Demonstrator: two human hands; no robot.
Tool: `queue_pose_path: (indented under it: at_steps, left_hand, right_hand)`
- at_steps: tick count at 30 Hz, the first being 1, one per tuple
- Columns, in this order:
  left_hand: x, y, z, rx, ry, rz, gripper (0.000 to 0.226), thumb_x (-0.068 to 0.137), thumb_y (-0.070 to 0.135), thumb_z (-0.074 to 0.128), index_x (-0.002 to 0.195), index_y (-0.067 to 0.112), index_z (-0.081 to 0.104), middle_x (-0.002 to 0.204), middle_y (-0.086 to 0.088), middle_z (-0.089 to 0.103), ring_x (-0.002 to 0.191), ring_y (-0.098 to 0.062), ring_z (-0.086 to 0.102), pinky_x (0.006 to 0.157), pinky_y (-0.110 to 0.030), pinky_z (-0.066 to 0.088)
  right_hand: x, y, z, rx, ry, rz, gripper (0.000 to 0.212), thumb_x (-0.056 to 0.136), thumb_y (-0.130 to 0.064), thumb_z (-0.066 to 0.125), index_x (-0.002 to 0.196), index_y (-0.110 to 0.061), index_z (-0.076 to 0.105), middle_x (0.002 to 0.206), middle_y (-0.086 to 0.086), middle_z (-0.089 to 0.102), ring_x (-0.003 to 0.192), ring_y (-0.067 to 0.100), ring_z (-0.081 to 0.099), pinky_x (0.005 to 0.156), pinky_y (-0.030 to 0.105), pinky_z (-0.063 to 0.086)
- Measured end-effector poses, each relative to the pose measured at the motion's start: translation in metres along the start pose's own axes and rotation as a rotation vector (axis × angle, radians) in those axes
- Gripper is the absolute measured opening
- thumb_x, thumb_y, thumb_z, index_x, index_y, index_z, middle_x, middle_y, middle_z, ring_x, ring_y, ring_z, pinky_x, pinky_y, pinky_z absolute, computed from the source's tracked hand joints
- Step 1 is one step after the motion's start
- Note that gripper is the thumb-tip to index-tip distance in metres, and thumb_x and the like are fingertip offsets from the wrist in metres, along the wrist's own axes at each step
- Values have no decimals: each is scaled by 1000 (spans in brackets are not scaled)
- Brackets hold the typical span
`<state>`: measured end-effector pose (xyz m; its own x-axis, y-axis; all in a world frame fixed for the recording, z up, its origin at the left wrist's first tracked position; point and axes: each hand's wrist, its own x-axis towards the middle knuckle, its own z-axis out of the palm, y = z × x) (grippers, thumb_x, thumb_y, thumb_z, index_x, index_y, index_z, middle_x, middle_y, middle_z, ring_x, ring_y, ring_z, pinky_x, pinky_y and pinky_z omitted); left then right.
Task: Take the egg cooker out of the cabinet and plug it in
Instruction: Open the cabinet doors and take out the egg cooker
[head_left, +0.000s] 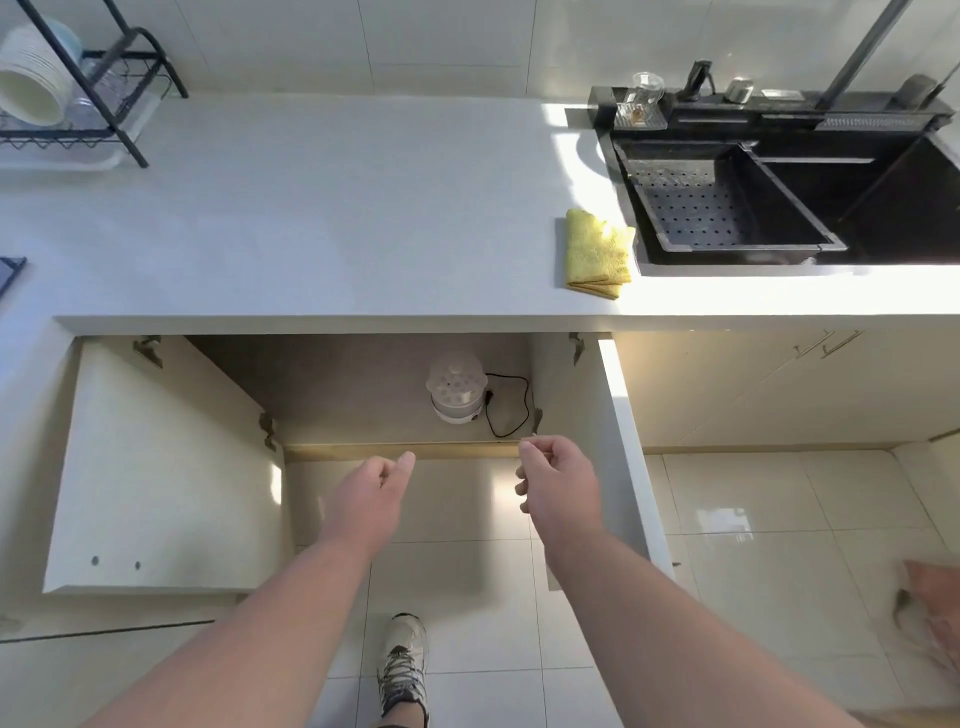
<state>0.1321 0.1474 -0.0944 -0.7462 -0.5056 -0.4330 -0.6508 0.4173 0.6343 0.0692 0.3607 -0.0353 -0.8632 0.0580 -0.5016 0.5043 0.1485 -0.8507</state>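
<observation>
A small white egg cooker (456, 388) with a clear domed lid stands on the floor of the open cabinet (363, 384), toward its right side. Its black cord (511, 410) loops beside it on the right. Both cabinet doors (161, 467) are swung wide. My left hand (371, 493) and my right hand (558, 480) hover in front of the cabinet opening, below the cooker, fingers loosely curled and holding nothing. Neither hand touches the cooker.
The white countertop (337, 218) runs above the cabinet. A folded yellow cloth (595, 254) lies beside the black sink (779, 197) at the right. A dish rack (78, 93) with plates stands at back left. My shoe (402, 665) is on the tiled floor.
</observation>
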Motion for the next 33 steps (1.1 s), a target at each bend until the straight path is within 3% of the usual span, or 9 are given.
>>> queue_pose_path:
  at_steps: [5, 11, 15, 17, 20, 23, 27, 29, 33]
  left_hand:
    - [61, -11, 31, -126, 31, -97, 51, 102, 65, 45, 78, 20, 54, 70, 2, 59, 68, -22, 57, 60, -34, 38]
    - [155, -50, 98, -387, 82, -206, 59, 100, 67, 49, 100, 11, 65, 98, -3, 74, 94, -31, 71, 75, -39, 49]
    - [220, -80, 144, -520, 119, -354, 58, 92, 73, 54, 100, 17, 65, 105, -5, 74, 103, -34, 71, 101, -49, 56]
    - [253, -95, 164, -620, 139, -387, 52, 93, 70, 58, 90, 19, 63, 101, -8, 74, 100, -35, 72, 101, -49, 56]
    - [298, -122, 200, -651, 140, -248, 52, 99, 66, 55, 88, 16, 65, 91, -11, 70, 89, -35, 70, 90, -49, 57]
    - [335, -153, 223, -477, 147, -77, 59, 102, 62, 53, 112, 7, 71, 105, -14, 75, 105, -37, 70, 90, -44, 52]
    - [391, -189, 234, -322, 109, 119, 51, 104, 61, 49, 119, 16, 68, 110, -5, 71, 105, -27, 65, 87, -35, 41]
    - [416, -203, 231, -330, 126, 150, 58, 100, 71, 45, 116, 20, 66, 113, -9, 73, 110, -32, 67, 92, -40, 46]
    - [445, -222, 237, -452, 193, 120, 90, 77, 92, 41, 122, 19, 68, 122, -10, 73, 117, -35, 67, 106, -58, 53]
  right_hand:
    - [61, 37, 37, 92, 103, 156, 10, 101, -20, 59, 98, -16, 67, 84, 3, 65, 62, 17, 57, 58, 31, 51]
    - [157, 107, 99, 93, 201, 232, 14, 97, -23, 59, 102, -14, 69, 85, 4, 67, 74, 26, 60, 79, 45, 59]
    - [222, 155, 132, 121, 201, 210, 28, 98, -23, 59, 111, 0, 67, 83, 8, 63, 63, 24, 54, 63, 37, 49]
    - [258, 178, 142, 161, 209, 210, 31, 100, -23, 57, 109, 6, 65, 83, 10, 60, 62, 25, 53, 58, 34, 46]
    - [314, 224, 154, 157, 204, 181, 32, 103, -28, 57, 85, -3, 65, 81, 10, 60, 71, 28, 57, 68, 41, 51]
    - [361, 273, 170, 130, 150, 139, 35, 105, -33, 57, 73, -20, 59, 74, 4, 60, 77, 28, 59, 77, 45, 52]
    - [420, 323, 190, -90, 208, 88, 42, 107, -31, 54, 69, -13, 57, 91, 20, 71, 85, 31, 63, 96, 53, 59]
    - [444, 341, 197, -213, 215, 53, 38, 105, -29, 55, 73, -10, 61, 94, 23, 74, 84, 31, 64, 89, 50, 58]
    - [488, 358, 194, -511, 236, -42, 22, 103, -36, 60, 87, -23, 67, 84, 1, 69, 95, 31, 71, 78, 35, 52]
